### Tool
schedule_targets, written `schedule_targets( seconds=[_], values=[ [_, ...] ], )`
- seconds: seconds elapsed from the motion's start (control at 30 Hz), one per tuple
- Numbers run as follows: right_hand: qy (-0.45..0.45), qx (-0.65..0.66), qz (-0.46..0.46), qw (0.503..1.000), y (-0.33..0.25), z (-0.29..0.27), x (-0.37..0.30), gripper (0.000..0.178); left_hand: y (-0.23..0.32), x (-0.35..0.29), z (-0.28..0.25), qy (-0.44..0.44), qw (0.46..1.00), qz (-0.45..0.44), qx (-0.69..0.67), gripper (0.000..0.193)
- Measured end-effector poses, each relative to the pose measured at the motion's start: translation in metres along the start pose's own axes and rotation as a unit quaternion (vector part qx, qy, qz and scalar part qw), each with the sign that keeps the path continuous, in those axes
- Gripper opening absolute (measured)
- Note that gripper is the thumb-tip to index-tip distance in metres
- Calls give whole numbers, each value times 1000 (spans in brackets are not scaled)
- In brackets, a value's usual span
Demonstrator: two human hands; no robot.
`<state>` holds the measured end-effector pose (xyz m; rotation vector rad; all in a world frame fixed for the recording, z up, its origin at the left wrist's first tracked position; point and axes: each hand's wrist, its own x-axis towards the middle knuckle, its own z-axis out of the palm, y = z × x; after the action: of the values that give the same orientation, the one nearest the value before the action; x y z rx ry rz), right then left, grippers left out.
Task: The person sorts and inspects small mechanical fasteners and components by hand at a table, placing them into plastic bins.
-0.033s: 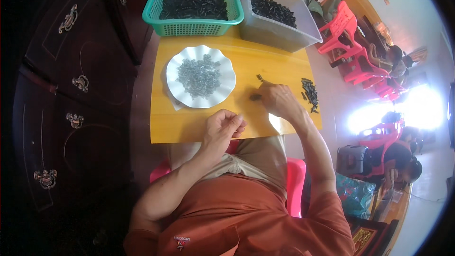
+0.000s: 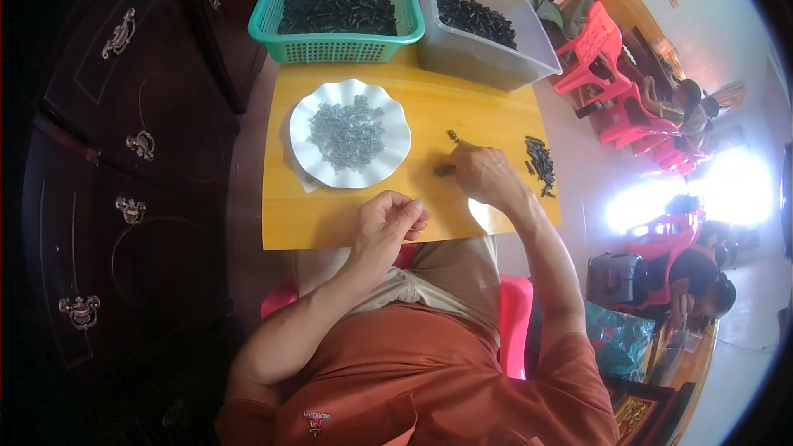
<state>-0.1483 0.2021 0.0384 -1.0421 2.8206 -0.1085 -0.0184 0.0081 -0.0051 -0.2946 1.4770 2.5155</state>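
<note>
Head view, looking straight down at a yellow worktop (image 2: 347, 219) with someone in an orange shirt sitting at it. Right hand (image 2: 487, 177) is resting on the wood, fingers curled down, and the tips are on a small dark piece (image 2: 445, 170) just off to their left; looks like a light pinch, but honestly I can't tell if the grip is fully closed on it or only touching. Another tiny dark piece (image 2: 452, 136) lies a bit further out from that hand, apart from it. On the outer side of the right hand, near the worktop's edge, there's a little pile of dark parts (image 2: 541, 163).

Left hand (image 2: 390, 225) sits at the near edge of the worktop, fingers folded in against the thumb, so a mostly closed grip. If there's something in it, it's too small to make out.

Just beyond the left hand is a white scalloped plate (image 2: 307, 165) with a heap of small grey bits (image 2: 347, 132) on it. Further out past the plate is a green basket (image 2: 330, 51) full of dark parts, and right beside it, beyond the right hand, a clear bin (image 2: 462, 54) with more of the same.

Dark wooden cabinet (image 2: 124, 157) runs along the left, pink chairs (image 2: 607, 74) off to the right.
</note>
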Motion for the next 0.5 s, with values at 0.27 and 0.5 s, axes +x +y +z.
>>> schedule_targets(
  seconds=[0.27,0.5],
  values=[
    [132,203,39,969,-35,-15,-32,16,-5,0,-2,-2,999,34,-18,21],
    [157,348,-30,924,-70,5,-65,23,-14,0,3,-30,999,31,18,25]
  ],
)
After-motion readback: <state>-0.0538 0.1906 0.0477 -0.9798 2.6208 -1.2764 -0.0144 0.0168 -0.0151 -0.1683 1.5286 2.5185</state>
